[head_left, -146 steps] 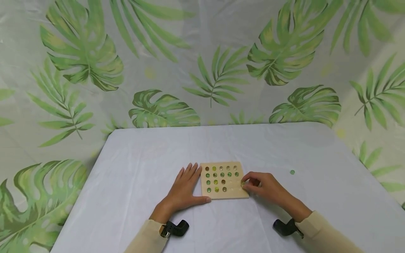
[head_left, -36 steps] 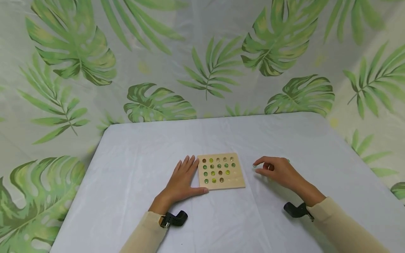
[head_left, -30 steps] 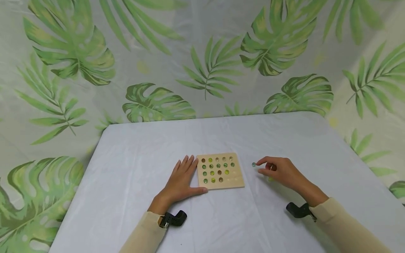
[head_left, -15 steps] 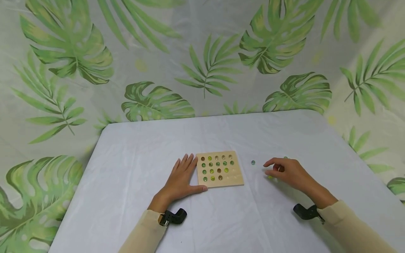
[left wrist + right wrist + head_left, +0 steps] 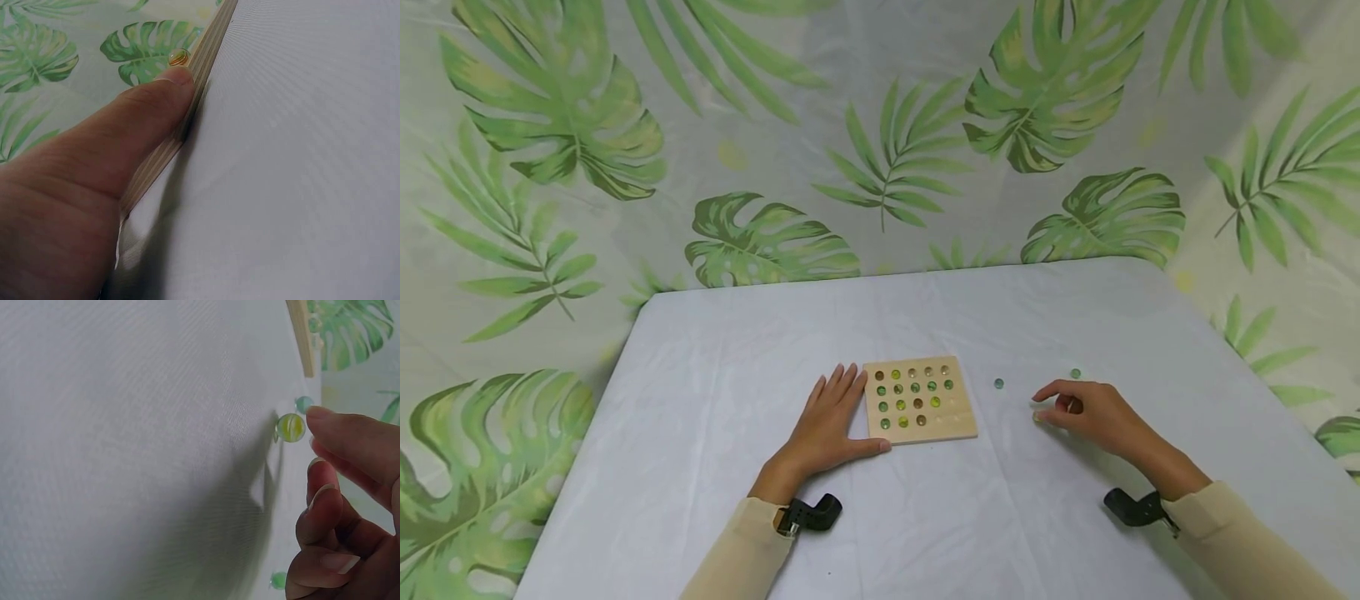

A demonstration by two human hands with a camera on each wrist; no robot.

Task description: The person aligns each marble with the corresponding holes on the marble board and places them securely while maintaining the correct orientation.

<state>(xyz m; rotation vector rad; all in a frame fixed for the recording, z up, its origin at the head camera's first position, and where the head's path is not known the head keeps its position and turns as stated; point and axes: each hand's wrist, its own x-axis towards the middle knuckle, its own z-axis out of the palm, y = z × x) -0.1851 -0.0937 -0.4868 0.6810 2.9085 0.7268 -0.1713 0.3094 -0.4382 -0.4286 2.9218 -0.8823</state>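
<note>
In the head view my left hand [image 5: 822,425] lies with fingers spread against the left side of a wooden marble board [image 5: 957,425]. Its thumb [image 5: 144,119] presses the board's near edge in the left wrist view. Rows of green, yellow, brown and clear marbles fill much of the board. To the right, my right hand [image 5: 1093,414] hovers low over the cloth, thumb and index finger parted. A clear marble with a yellow swirl [image 5: 290,427] sits right at its thumb tip. Its other fingers are loosely bent.
A blue-green marble [image 5: 998,383] lies on the white tablecloth [image 5: 760,350] between the board and my right hand. A green marble [image 5: 1076,373] lies just beyond that hand. Behind the table hangs a leaf-patterned curtain [image 5: 917,92].
The board's third row has gained a yellow marble. My right hand has left the blue-green marble on the cloth and moved right to the yellow-swirl one. My left hand stays at the board.
</note>
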